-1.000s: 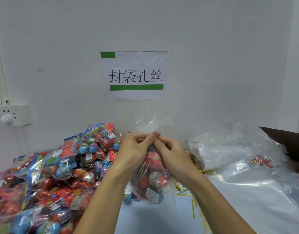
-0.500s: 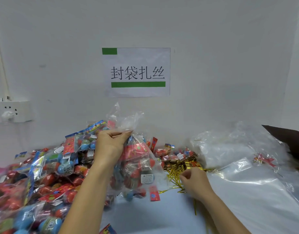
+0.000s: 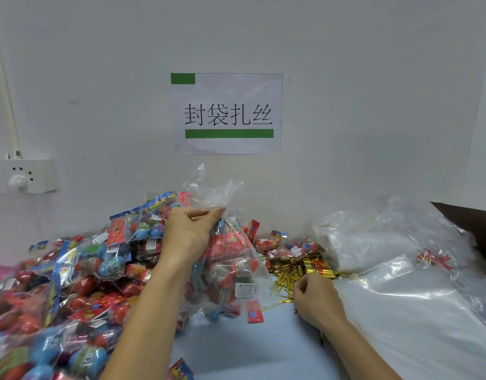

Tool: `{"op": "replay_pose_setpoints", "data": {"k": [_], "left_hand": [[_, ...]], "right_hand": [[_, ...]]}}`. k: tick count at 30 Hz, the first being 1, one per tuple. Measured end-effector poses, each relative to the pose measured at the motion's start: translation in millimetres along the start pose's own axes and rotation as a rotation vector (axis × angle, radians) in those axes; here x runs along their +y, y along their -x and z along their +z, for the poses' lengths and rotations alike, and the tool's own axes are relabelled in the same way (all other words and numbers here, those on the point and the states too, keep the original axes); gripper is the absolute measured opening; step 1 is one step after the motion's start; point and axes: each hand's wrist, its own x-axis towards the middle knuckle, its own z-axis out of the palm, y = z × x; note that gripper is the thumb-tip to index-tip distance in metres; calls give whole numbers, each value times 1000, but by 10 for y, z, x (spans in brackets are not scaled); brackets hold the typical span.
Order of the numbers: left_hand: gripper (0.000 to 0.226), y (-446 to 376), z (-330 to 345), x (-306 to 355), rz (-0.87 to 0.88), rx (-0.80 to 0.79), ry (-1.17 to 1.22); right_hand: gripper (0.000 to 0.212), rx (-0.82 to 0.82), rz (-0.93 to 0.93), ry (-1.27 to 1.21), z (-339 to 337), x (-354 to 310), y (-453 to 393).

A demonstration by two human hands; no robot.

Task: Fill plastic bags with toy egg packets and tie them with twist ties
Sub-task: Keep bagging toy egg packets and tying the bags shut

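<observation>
Fingers of the right hand (image 3: 314, 298), off the bag's neck since a second ago, now curl over the gold twist ties (image 3: 296, 272) (whether one is pinched, I cannot tell). Beyond, the left hand (image 3: 191, 229) alone grips the filled bag (image 3: 231, 267) by its gathered neck, so tying should come next.

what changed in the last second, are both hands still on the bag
No. A second ago both hands pinched the neck of the filled plastic bag. The right hand has since let go and dropped right to the pile of gold twist ties, fingers curled among them. The left hand alone keeps gripping the gathered neck, now shifted left. The heap of toy egg packets and the empty plastic bags stayed put.
</observation>
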Motion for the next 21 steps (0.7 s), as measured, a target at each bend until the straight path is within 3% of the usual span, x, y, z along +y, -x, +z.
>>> {"op": "replay_pose_setpoints", "data": {"k": [6, 11, 15, 18, 21], "left_hand": [[13, 32, 29, 16, 2, -30, 0], [16, 109, 85, 35, -25, -205, -15], [45, 131, 150, 7, 47, -302, -75], [23, 158, 201, 34, 64, -338, -24], [22, 145, 235, -5, 55, -401, -18]], "right_hand": [[25, 63, -24, -208, -205, -77, -82], [33, 79, -134, -315, -573, -411, -80], [30, 26, -266, -383, -875, -707, 24], [32, 22, -352, -407, -996, -830, 111], [29, 34, -392, -408, -1027, -887, 142]]}}
